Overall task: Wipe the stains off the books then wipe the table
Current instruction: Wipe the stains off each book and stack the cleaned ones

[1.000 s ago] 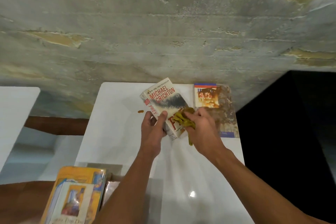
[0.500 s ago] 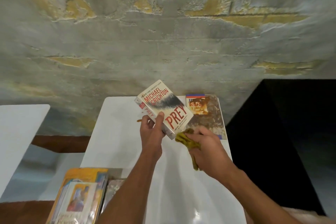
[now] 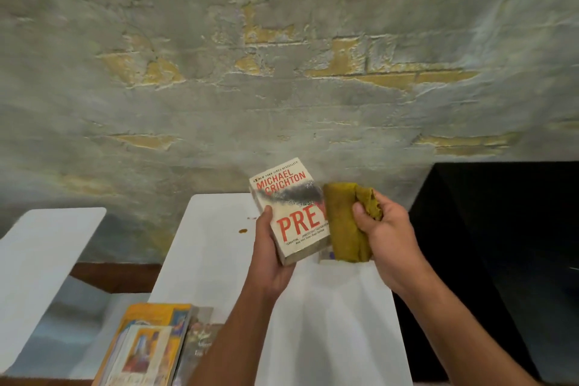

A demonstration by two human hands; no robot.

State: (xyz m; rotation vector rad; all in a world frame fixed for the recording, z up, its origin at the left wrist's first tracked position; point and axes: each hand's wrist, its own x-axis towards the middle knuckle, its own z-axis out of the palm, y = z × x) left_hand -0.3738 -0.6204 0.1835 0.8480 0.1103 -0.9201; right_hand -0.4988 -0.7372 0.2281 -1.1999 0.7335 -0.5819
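Observation:
My left hand (image 3: 272, 247) grips a white paperback (image 3: 289, 210) with red lettering, lifted above the white table (image 3: 213, 247) and tilted toward me. My right hand (image 3: 380, 230) holds a mustard-yellow cloth (image 3: 344, 226) bunched at the top and hanging down, its folded edge against the book's right side. Two small brown stains (image 3: 243, 231) sit on the table left of the book. Only a corner of another book (image 3: 326, 257) shows beneath the cloth.
A stack of books (image 3: 147, 345) with a yellow cover on top lies at the table's near left corner. A second white table (image 3: 40, 263) stands to the left. A rough plastered wall (image 3: 282, 72) rises behind, and a dark gap lies to the right.
My left hand has lifted the paperback higher off the table and closer to me. My right hand has come up from below the book and now holds the cloth against its right edge.

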